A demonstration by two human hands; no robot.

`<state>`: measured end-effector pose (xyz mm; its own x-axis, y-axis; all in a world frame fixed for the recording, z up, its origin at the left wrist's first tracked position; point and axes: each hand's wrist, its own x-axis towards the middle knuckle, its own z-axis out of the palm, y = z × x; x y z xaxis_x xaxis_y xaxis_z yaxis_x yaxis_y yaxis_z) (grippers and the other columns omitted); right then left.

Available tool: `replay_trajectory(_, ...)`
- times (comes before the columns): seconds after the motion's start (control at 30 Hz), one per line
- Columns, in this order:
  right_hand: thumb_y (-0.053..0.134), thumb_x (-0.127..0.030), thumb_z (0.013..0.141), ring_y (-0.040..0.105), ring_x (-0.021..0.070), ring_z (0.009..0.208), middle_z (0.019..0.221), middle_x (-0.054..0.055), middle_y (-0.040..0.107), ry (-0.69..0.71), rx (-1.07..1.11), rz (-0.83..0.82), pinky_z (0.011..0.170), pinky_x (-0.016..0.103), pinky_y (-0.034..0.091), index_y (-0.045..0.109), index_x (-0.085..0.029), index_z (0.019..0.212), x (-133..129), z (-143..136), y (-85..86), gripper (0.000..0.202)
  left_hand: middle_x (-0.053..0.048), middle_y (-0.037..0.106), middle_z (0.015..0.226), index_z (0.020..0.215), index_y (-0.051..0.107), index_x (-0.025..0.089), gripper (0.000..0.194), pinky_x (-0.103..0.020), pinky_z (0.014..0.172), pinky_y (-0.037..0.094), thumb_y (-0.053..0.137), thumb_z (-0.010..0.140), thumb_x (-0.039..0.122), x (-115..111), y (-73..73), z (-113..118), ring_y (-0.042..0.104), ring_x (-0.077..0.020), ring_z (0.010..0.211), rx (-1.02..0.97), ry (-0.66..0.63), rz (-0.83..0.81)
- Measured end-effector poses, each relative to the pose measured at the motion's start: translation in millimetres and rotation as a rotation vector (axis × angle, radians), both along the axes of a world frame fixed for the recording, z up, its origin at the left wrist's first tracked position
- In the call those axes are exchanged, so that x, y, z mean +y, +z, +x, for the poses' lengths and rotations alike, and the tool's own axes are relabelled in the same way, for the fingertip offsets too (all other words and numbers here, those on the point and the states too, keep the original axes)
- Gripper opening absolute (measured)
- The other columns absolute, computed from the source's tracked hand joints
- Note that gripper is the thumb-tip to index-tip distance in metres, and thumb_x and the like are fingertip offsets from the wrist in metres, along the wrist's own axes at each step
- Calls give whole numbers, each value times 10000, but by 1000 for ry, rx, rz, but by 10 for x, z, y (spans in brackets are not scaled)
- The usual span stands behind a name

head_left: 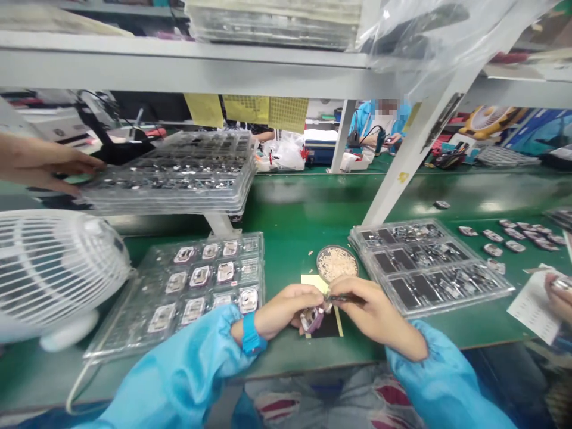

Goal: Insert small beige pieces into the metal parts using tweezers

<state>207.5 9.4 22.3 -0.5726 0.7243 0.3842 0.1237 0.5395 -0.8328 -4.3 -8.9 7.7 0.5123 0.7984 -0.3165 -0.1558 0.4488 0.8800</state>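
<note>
My left hand [290,307] holds a small purple-rimmed device part [311,320] over a black mat [328,326] with yellow edges. Close beside it, my right hand [369,307] pinches a thin dark tool [340,297], whose tip meets the fingers of my left hand. Just behind both hands sits a round dish [338,263] of small pale pieces. On the left, a clear tray [179,298] carries several similar device parts. A clear tray [435,265] to the right holds dark flat parts and small metallic pieces.
A white fan [58,274] stands at the left. Another person's hand [49,164] reaches to stacked trays [174,173] on the raised shelf. More device parts [513,245] lie at the right, near another person's hand [558,298] and a paper sheet [534,304]. A slanted post [402,173] rises behind.
</note>
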Motion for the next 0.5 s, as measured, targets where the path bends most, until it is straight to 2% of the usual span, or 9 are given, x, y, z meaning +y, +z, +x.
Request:
replay_trajectory(0.1,623,-287,937,674,219,988,1064,63,714,-246,76,-171,869,319,530,665,-217,1112,16,-108,-182,193,9,631,557,737,609,149,388,-153,386,308,776,750,499,21,-7,16,508,-63,404,-2,167,58)
replay_trajectory(0.17,659,-362,912,675,228,922,997,66,724,-322,65,-270,818,315,529,686,-187,1038,19,-157,-265,218,3,647,581,742,614,148,399,-166,424,374,790,737,506,35,-14,26,548,-80,442,28,272,105)
replay_trajectory(0.23,684,-411,886,658,215,806,864,53,717,-346,48,-314,735,297,513,697,-163,894,16,-180,-307,249,-8,656,600,762,642,138,400,-178,441,395,785,743,511,46,-28,31,579,-98,473,69,324,136)
replay_trajectory(0.33,684,-444,874,612,183,692,725,23,674,-388,84,-359,641,269,469,675,-156,779,11,-159,-294,303,-38,684,648,891,706,117,407,-180,422,335,694,831,520,62,-59,21,610,-116,499,118,356,180)
replay_trajectory(0.43,687,-441,865,589,166,632,647,10,653,-310,26,-404,599,254,444,669,-157,709,-3,-117,-247,324,-91,731,766,1027,729,104,432,-204,450,335,595,902,496,64,-81,-5,655,-155,581,135,362,231)
replay_trajectory(0.5,679,-434,867,574,157,593,605,4,638,-246,-45,-419,567,247,427,679,-158,695,-21,-117,-231,325,-101,743,846,1062,742,105,418,-221,497,371,582,911,461,51,-79,-23,626,-147,603,161,368,276)
